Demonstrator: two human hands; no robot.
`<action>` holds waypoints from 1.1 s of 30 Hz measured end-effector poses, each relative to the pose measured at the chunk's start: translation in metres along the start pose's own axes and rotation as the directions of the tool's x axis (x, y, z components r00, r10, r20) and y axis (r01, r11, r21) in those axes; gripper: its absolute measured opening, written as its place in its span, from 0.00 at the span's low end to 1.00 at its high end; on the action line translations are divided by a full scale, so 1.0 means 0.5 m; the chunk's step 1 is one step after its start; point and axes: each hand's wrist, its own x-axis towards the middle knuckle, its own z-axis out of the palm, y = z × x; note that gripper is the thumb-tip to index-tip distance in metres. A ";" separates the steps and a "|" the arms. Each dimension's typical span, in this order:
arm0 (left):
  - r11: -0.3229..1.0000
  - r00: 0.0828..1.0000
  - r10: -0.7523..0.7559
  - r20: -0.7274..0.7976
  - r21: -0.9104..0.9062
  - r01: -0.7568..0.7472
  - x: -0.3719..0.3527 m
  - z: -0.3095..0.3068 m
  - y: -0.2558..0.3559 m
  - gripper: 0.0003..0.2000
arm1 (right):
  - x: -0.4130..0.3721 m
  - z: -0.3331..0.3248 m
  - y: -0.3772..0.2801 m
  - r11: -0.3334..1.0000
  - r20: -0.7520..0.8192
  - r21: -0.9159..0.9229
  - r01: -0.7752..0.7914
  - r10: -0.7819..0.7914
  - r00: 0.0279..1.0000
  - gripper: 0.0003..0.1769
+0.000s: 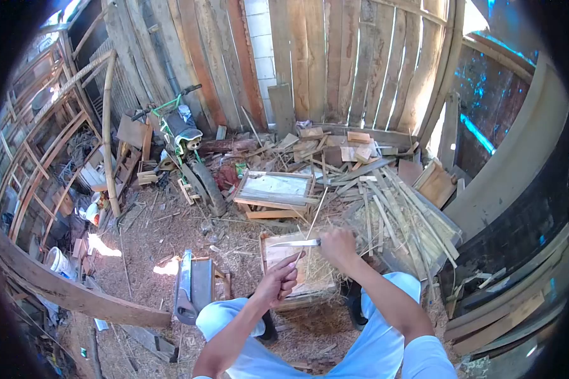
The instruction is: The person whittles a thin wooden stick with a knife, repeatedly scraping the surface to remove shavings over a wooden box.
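Note:
My right hand (338,247) is closed around the handle of a knife (302,243), its blade pointing left. My left hand (278,283) pinches a thin wooden or bamboo strip (317,213), which slants up and away past the blade. The blade lies close to the strip; whether it touches cannot be made out. Under both hands, between my knees, stands a low wooden box or block (275,250) with shavings around it.
A handsaw (184,290) rests by a small bench (202,281) at my left. Ahead lie a wooden frame (275,189), scrap wood (360,151) and long strips (395,208). A small motorbike (186,139) stands before the plank wall. A curved beam (76,290) crosses the lower left.

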 end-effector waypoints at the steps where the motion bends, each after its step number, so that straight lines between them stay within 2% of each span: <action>1: 0.999 0.999 0.001 0.033 -0.037 0.000 -0.006 0.000 -0.001 0.20 | -0.002 0.006 -0.016 1.000 0.003 0.023 0.005 -0.005 1.000 0.07; 2: 0.999 1.000 0.000 0.026 -0.034 0.001 -0.012 0.000 -0.002 0.20 | 0.009 0.010 -0.005 0.999 0.010 0.034 0.000 -0.001 1.000 0.07; 4: 1.000 1.000 -0.006 -0.004 0.011 0.006 -0.030 0.010 -0.003 0.20 | 0.045 0.004 0.051 0.975 -0.053 -0.033 -0.218 0.216 0.975 0.08; 8: 0.990 0.998 0.021 -0.052 0.140 -0.014 -0.019 0.019 -0.005 0.19 | 0.039 -0.014 0.083 0.986 -0.100 -0.060 -0.158 0.152 0.983 0.07; 10: 0.991 0.999 0.022 -0.039 0.136 -0.017 -0.013 0.019 -0.005 0.20 | 0.018 -0.036 0.040 0.988 0.021 -0.061 -0.139 0.140 0.990 0.07; 13: 0.991 0.999 0.029 -0.037 0.131 -0.024 -0.009 0.016 -0.012 0.20 | 0.006 -0.013 0.049 0.997 -0.004 -0.044 -0.064 0.063 0.998 0.07; 14: 0.992 0.998 0.042 -0.039 0.123 -0.037 -0.012 0.016 -0.016 0.20 | 0.008 -0.009 0.058 0.997 0.004 -0.037 -0.072 0.072 0.997 0.07; 16: 0.989 0.998 0.042 -0.053 0.147 -0.034 -0.006 0.022 -0.006 0.19 | 0.038 -0.019 0.083 0.978 -0.082 -0.106 -0.178 0.170 0.982 0.09; 19: 0.983 0.993 0.061 -0.096 0.176 -0.043 0.009 0.034 0.002 0.18 | 0.056 -0.015 0.085 0.956 -0.085 -0.123 -0.265 0.256 0.963 0.10; 23: 0.991 0.994 0.035 -0.104 0.134 -0.021 0.014 0.030 0.003 0.18 | 0.074 0.004 0.106 0.951 -0.101 -0.147 -0.274 0.261 0.960 0.10; 25: 0.992 0.994 0.022 -0.104 0.123 -0.009 0.009 0.019 -0.002 0.18 | 0.088 0.009 0.145 0.903 -0.098 -0.137 -0.408 0.398 0.912 0.11; 27: 0.995 0.998 0.000 -0.066 0.097 0.006 0.009 0.009 -0.010 0.19 | 0.088 0.022 0.171 0.929 -0.081 -0.126 -0.348 0.340 0.937 0.11; 29: 0.994 0.998 0.007 -0.059 0.113 -0.001 0.007 0.007 -0.017 0.19 | 0.091 0.058 0.195 0.884 -0.124 -0.166 -0.436 0.420 0.899 0.11; 31: 0.977 0.983 -0.092 -0.160 0.177 0.120 -0.019 0.001 -0.034 0.18 | 0.072 0.071 0.305 0.718 -0.173 0.001 -0.696 0.685 0.707 0.12; 32: 0.986 0.991 -0.088 -0.100 0.130 0.100 -0.030 -0.026 -0.047 0.18 | 0.061 0.059 0.347 0.685 -0.097 -0.005 -0.729 0.725 0.682 0.12; 33: 0.987 0.991 -0.077 -0.109 0.131 0.091 -0.029 -0.045 -0.039 0.18 | 0.058 0.035 0.357 0.657 -0.019 -0.027 -0.754 0.754 0.657 0.12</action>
